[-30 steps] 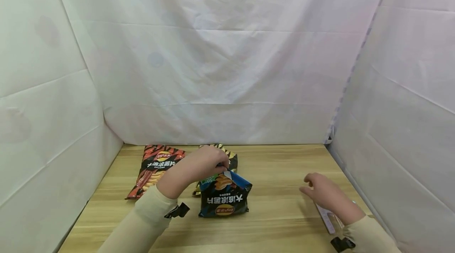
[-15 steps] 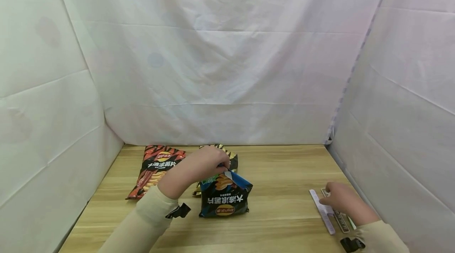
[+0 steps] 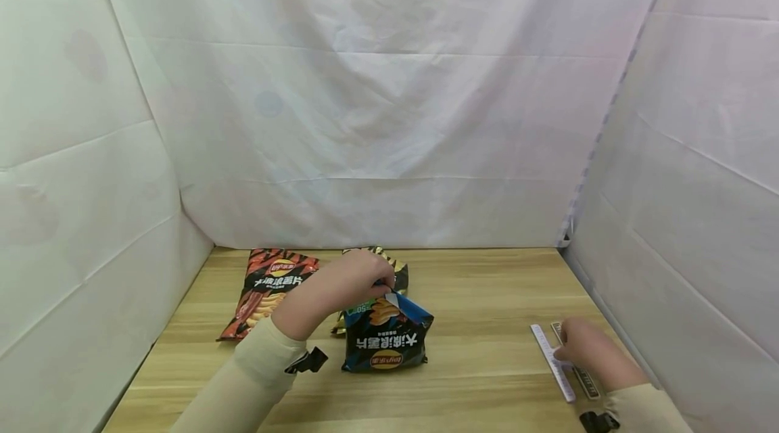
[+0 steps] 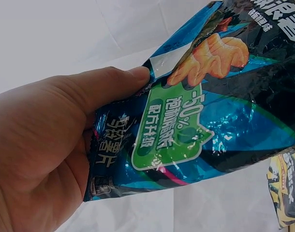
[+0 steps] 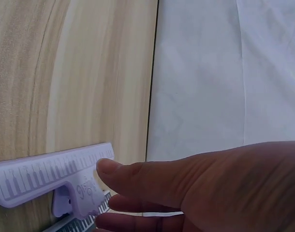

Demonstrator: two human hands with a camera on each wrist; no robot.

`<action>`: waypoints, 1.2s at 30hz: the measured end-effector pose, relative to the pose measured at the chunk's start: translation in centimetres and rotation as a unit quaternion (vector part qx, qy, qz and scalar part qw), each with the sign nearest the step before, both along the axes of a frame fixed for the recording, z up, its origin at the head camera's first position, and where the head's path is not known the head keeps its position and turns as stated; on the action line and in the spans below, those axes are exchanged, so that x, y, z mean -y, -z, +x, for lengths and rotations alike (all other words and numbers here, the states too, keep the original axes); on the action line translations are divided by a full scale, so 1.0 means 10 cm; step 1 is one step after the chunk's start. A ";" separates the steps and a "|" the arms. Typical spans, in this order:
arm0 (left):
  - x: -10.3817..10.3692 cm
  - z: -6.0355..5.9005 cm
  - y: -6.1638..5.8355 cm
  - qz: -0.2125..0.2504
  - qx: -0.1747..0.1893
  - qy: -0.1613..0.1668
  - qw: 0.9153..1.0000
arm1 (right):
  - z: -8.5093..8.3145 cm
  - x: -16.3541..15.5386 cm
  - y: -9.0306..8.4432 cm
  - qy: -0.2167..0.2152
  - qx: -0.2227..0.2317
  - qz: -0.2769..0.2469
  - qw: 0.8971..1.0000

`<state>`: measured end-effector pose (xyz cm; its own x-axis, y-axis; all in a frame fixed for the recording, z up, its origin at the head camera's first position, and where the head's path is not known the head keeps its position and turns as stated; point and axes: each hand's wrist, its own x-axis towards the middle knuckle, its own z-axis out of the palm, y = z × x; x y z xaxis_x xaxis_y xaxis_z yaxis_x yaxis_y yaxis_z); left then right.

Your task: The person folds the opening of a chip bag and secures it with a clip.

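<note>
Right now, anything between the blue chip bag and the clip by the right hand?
Only bare wooden table lies between the blue chip bag and the lilac clip, as the head view shows.

Wooden table [image 3: 487,284], creased white cloth walls [image 3: 377,115]

The wooden counter [image 3: 487,284] before me runs between white cloth walls on the left, far and right sides. A red bag [image 3: 264,287] lies flat on it at the far left. Just right of that a yellow bag [image 3: 398,274] lies near the far edge, partly hidden. A blue bag [image 3: 386,338] stands on the counter in front of the yellow one, near the middle. At the near right, by the cloth wall, lie a pale ruler [image 3: 550,358] and a dark strip [image 3: 578,372] side by side.
</note>
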<state>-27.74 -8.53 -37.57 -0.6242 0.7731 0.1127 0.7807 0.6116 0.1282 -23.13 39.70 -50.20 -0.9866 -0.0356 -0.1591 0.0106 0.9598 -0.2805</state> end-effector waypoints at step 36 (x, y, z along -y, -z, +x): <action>0.01 0.01 0.00 0.008 -0.006 -0.001 1.000 | 0.07 0.12 0.12 0.006 0.000 0.028 1.000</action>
<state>-27.67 -8.68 -37.55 -0.6238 0.7703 0.1326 0.7814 0.6106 0.1288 -22.47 38.53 -51.43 -0.9868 -0.0145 -0.1612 0.0228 0.9736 -0.2271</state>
